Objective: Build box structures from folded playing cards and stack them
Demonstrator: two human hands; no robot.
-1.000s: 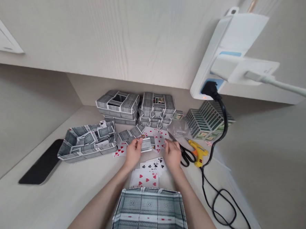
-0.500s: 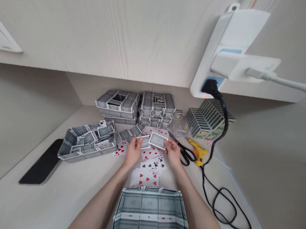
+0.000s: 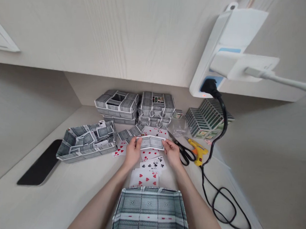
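Note:
Between thumb and fingers, my left hand [image 3: 133, 150] pinches a folded playing card [image 3: 145, 142] with its patterned back up. Another such card, the right-hand playing card [image 3: 156, 142], is gripped at its outer end by my right hand [image 3: 171, 152]. The two cards meet end to end in the middle; whether one is tucked into the other I cannot tell. Beneath them lie face-up cards, among them a club card [image 3: 153, 164] and a five of hearts [image 3: 145, 178]. Closest to me stands an open box made of cards [image 3: 149, 206].
On the left an open card tray [image 3: 87, 155] holds loose cards, beside a black phone [image 3: 39, 166]. Card-built boxes [image 3: 117, 105] are stacked at the back. To the right are black scissors [image 3: 185, 154], a yellow glue gun [image 3: 197, 151] and its looped cord [image 3: 219, 191]. A power strip [image 3: 224, 53] hangs above.
The right-hand card has come down and left, so its inner end now lines up with the left-hand card. Before, it was tilted and higher.

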